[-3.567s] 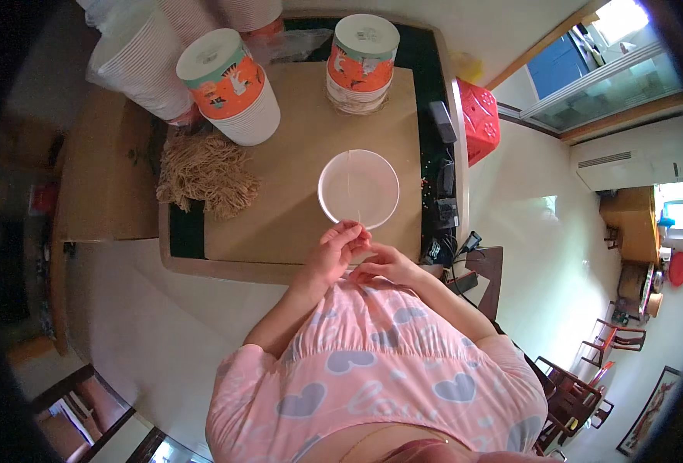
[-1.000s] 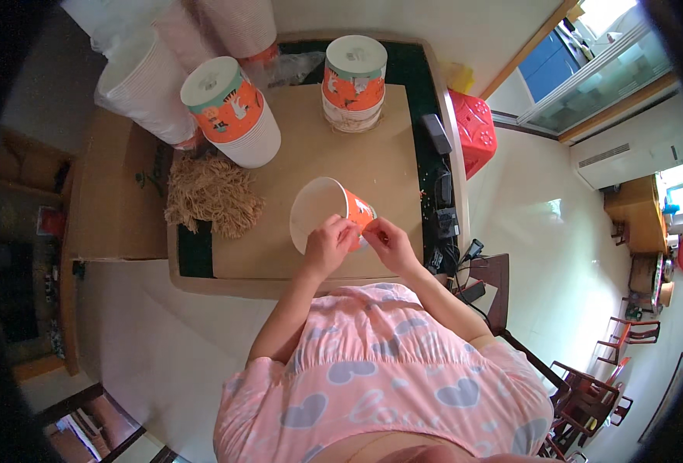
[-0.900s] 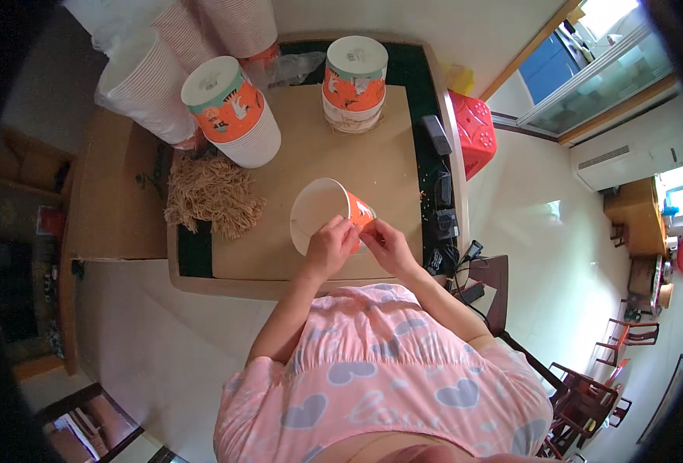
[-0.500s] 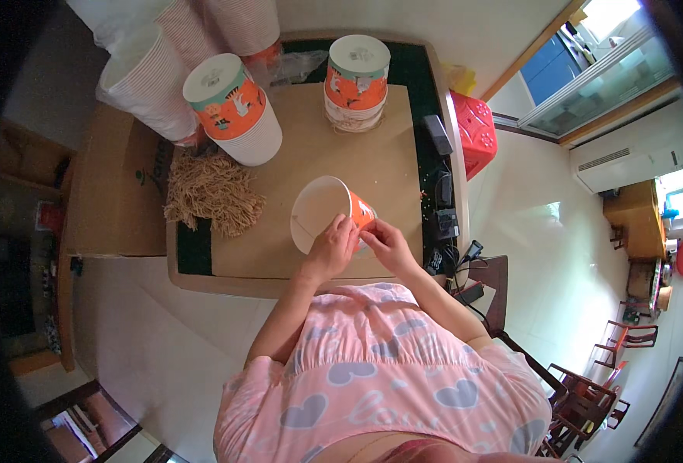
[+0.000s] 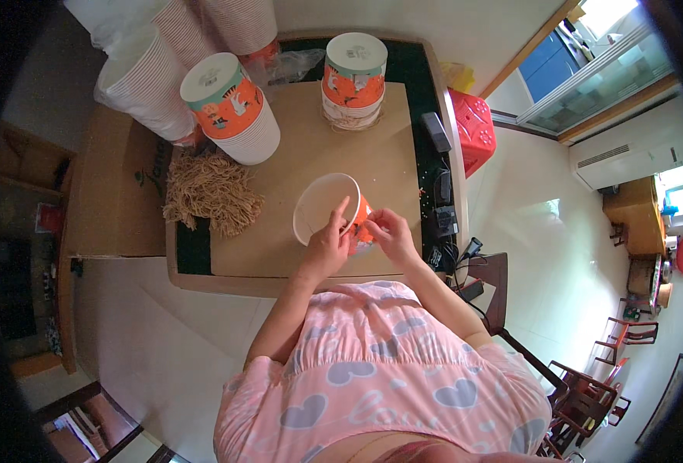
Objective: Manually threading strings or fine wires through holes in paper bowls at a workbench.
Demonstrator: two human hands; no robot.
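A paper bucket (image 5: 316, 202), white inside and orange printed outside, lies tilted on the brown cardboard near the table's front, its mouth turned to the left. My left hand (image 5: 327, 248) grips its near rim, with the index finger stretched up across the opening. At the orange side, my right hand (image 5: 392, 234) has its fingertips pinched together close to the wall; whatever is between them is too small to make out. A faint thin line shows inside the bucket. To the left lies a bundle of tan paper-like strings (image 5: 214, 193).
Upside-down bucket stacks stand at the back left (image 5: 237, 116) and the back centre (image 5: 354, 81), with strings around the latter's base. Plastic-wrapped bucket stacks (image 5: 144, 85) lean beyond a cardboard box (image 5: 117, 193). Black adapters and cables (image 5: 445, 220) line the right edge, beside a red stool (image 5: 472, 131).
The bucket has shifted and turned slightly. My left index finger has lifted and straightened over the opening. My right hand has moved a little up along the orange side.
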